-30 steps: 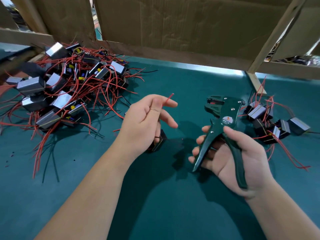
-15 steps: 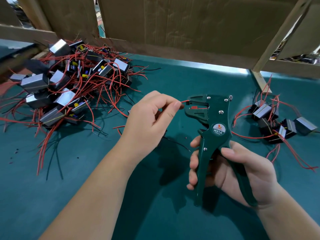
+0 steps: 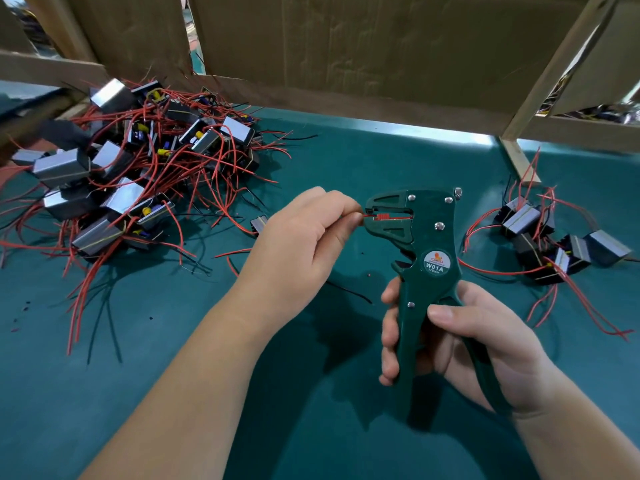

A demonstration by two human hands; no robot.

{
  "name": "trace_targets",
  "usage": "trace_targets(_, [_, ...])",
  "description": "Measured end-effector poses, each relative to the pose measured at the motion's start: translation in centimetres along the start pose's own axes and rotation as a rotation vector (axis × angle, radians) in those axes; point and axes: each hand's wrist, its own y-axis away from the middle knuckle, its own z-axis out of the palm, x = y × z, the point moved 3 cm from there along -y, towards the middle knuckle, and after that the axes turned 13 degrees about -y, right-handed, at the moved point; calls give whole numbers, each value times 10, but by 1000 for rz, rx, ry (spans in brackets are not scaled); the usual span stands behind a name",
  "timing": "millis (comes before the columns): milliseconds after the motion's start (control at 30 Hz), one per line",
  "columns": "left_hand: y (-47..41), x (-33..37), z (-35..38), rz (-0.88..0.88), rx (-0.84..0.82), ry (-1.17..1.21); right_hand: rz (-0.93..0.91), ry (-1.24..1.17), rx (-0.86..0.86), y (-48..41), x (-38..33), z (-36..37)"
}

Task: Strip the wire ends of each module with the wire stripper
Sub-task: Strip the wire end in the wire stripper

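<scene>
My right hand (image 3: 460,344) grips the handles of a dark green wire stripper (image 3: 424,258), held upright with its jaws pointing left. My left hand (image 3: 304,244) pinches a red wire (image 3: 367,213) between thumb and forefinger, and the wire's end lies inside the stripper's jaws. The module that this wire belongs to is hidden under my left hand. A big heap of metal-cased modules (image 3: 138,174) with tangled red and black wires lies at the left. A smaller group of modules (image 3: 550,244) lies at the right.
The work surface is a green mat (image 3: 311,427). Cardboard walls (image 3: 346,46) and a wooden frame (image 3: 554,74) close off the back. A wooden post (image 3: 519,161) meets the mat near the right group. A few small dark bits (image 3: 24,308) dot the mat at the left.
My right hand raised the stripper upright and brought it leftward. My left hand moved the red wire's end into the jaws, where it now sits deeper than half a second ago.
</scene>
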Motion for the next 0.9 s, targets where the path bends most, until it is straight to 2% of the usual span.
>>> trace_targets(633, [2, 6, -2, 41, 15, -78, 12, -22, -15, 1, 0, 3])
trace_targets(767, [2, 3, 1, 8, -1, -22, -20, -51, 71, 0, 3, 6])
trace_targets(900, [5, -3, 8, -98, -137, 41, -98, -102, 206, -1, 3, 7])
